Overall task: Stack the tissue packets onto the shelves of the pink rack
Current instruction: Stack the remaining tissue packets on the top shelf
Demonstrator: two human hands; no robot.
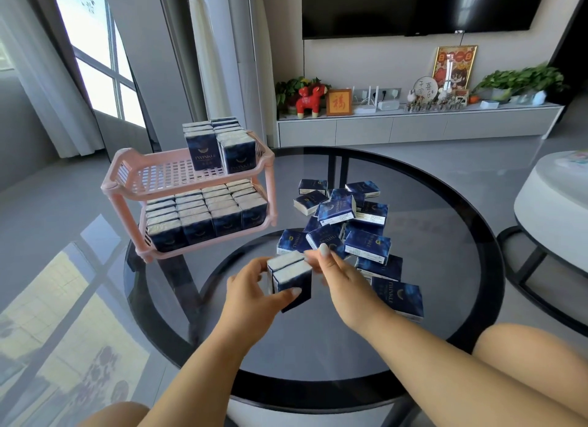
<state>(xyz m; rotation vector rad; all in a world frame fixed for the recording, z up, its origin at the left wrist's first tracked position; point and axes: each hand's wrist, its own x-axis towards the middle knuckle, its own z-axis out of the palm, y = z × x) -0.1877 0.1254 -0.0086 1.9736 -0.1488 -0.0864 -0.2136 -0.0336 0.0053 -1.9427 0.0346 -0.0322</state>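
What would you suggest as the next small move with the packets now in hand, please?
Probably carry the two held packets, gripped by the left hand, up to the pink rack and onto its top shelf: the bottom shelf looks full, while the top has bare grid at its left.

We see two bare forearms that come in from the lower edge; no sleeve covers them, and no watch, bracelet or ring shows on the wrists or fingers. The left hand (254,286) has a thumbnail painted in a pale, light polish. The right hand (337,274) has the same pale polish on one nail, which is long and rounded. Two bare knees show at the lower corners, with no cloth on them in view.
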